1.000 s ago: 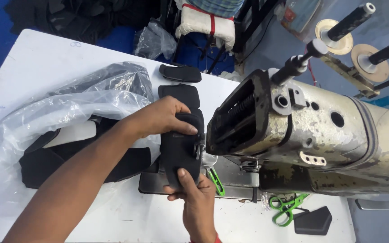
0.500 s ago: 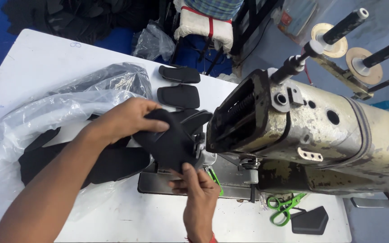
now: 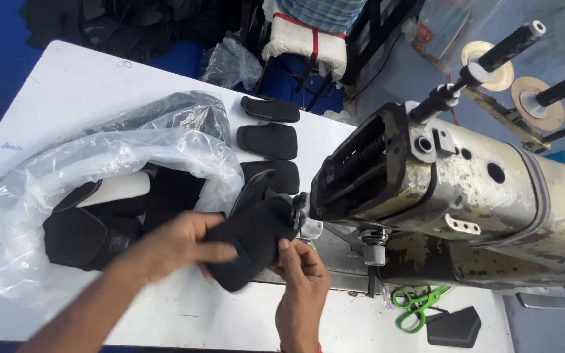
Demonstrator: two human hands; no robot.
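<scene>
Head view: both hands' grips closed on 1 black pad [image 3: 251,243]; approx 3 more pads [image 3: 268,140] behind.

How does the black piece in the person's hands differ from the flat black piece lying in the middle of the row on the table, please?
The held black piece is gripped by the left hand and right hand and is folded and bulging; the flat black piece lies spread out, untouched. The held piece sits right at the sewing machine; the flat piece lies farther back on the white table. Both are black and matte.
</scene>
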